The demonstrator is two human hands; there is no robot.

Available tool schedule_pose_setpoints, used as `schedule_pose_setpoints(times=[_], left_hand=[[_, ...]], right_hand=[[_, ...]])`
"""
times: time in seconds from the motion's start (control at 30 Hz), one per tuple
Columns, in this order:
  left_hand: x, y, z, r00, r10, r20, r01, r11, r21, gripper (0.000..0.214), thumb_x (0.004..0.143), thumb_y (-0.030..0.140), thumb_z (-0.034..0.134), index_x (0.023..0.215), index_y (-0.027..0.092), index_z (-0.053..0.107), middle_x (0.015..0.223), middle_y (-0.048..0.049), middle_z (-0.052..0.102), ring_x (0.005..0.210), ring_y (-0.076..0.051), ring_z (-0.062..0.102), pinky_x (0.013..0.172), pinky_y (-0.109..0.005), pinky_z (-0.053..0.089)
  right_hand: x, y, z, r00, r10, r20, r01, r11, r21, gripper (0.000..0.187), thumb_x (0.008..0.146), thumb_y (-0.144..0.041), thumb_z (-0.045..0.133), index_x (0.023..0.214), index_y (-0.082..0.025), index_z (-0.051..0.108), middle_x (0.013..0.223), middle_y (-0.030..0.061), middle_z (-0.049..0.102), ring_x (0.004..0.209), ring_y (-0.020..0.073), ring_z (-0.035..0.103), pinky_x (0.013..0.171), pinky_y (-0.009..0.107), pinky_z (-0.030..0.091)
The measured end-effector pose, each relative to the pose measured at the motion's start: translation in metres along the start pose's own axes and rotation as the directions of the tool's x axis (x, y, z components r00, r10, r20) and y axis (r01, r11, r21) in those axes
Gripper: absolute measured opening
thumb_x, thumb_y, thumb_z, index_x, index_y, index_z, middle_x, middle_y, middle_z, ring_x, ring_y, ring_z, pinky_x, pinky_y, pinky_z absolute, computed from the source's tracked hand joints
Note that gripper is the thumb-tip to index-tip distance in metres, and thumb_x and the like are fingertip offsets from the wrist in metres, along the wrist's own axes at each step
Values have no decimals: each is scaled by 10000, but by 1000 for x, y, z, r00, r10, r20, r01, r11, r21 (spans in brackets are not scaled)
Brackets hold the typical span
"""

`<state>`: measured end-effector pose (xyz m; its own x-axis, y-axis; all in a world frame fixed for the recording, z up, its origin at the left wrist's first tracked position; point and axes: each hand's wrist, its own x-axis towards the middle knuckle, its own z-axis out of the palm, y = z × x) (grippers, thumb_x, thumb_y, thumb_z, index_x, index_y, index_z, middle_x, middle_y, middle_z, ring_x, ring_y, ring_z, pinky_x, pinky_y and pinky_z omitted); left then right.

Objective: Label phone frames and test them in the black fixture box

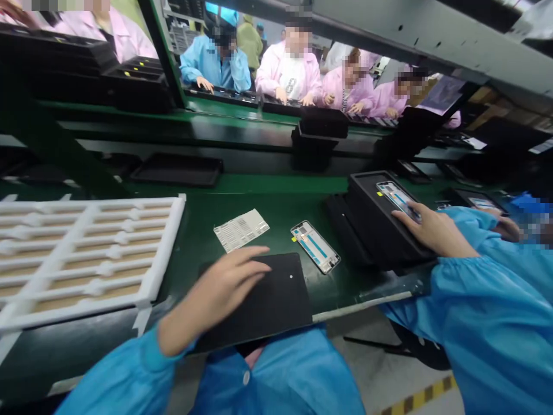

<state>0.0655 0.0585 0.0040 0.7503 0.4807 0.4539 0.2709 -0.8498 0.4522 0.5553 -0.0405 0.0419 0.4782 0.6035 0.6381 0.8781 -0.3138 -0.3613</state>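
Observation:
My left hand (pixel 228 282) is slightly blurred above a flat black board (pixel 283 308) at the table's front edge. Its fingers are apart and it holds nothing. Off to the right, my right hand (pixel 436 227) grips the near end of a phone frame (pixel 392 195) that lies on the top tray of a black tray stack (pixel 371 216); part of the frame is under the fingers. A second phone frame (pixel 317 248), with blue strips and a yellow tab, rests on the green table between board and stack. Beyond the board lies a sheet of printed labels (pixel 242 229).
A white foam rack (pixel 166 253) with slots stands on the left. Farther back are a black tray (pixel 177 169) and a black box (pixel 322 129). At my right a co-worker's hand (pixel 507 227) shows near another tray. Several people sit across the line.

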Motion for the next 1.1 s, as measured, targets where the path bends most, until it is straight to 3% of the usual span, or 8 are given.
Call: schedule_pose_setpoints(times=[0.23,0.43,0.57,0.63,0.7,0.87,0.97,1.1], left_hand=[[66,85,65,977,64,202,87,747,-660,131,926,203,612,1010,229,709,1204,-27,696,1114,-159,667,985,-291,547],[111,114,91,938,-185,294,322,148,-935,559,907,288,659,1419,227,445,1472,-164,479,1289,-258,557,1031,-387,513],[127,126,93,853,-482,200,159,-125,-979,748,915,443,639,1512,344,199,1598,-101,285,1421,-254,395,1138,-390,395],[125,122,94,780,-611,137,79,-121,-990,568,932,479,592,1418,284,372,1436,-79,515,1346,-236,489,1132,-377,401],[117,107,94,711,-692,120,95,-75,-993,419,943,469,566,1278,227,495,1245,-63,641,1249,-241,568,1088,-389,444],[75,35,79,770,-638,24,302,332,-894,340,943,391,564,1215,188,536,1246,-74,630,1188,-239,584,1045,-379,458],[49,-4,60,840,-534,95,405,501,-765,345,947,417,552,1198,182,531,1178,-74,643,1076,-231,623,928,-352,505],[31,-35,41,886,-421,193,458,737,-497,297,967,451,507,1066,184,592,1025,-43,653,926,-209,627,789,-302,484]], right_hand=[[6,-21,-8,976,-4,219,65,961,-269,381,916,-336,456,826,-25,657,835,207,717,897,322,708,651,395,406],[-23,-88,-35,988,-129,79,148,930,-335,386,994,-264,372,1112,-17,645,962,221,705,959,328,698,717,375,462],[-78,-163,-39,812,-581,57,580,791,-196,255,964,-84,426,1135,-55,613,1022,175,703,940,240,690,851,326,518],[-94,-189,-32,682,-723,109,730,683,-37,265,954,-54,425,1159,-70,593,1066,163,696,1000,230,667,931,331,506],[-96,-192,-23,652,-749,116,749,660,59,284,958,-85,451,1217,-105,567,1128,143,685,1065,230,640,982,350,487],[-64,-124,-13,950,-294,102,310,865,-396,389,926,-417,571,1167,-115,618,1111,195,651,979,370,616,735,443,476],[-53,-98,-14,964,-150,220,247,813,-527,351,942,-424,505,1008,-120,668,919,187,651,840,360,606,606,399,383],[-49,-133,-3,959,-252,134,285,847,-449,359,981,-414,418,1061,-154,652,946,185,630,874,339,566,658,414,362]])
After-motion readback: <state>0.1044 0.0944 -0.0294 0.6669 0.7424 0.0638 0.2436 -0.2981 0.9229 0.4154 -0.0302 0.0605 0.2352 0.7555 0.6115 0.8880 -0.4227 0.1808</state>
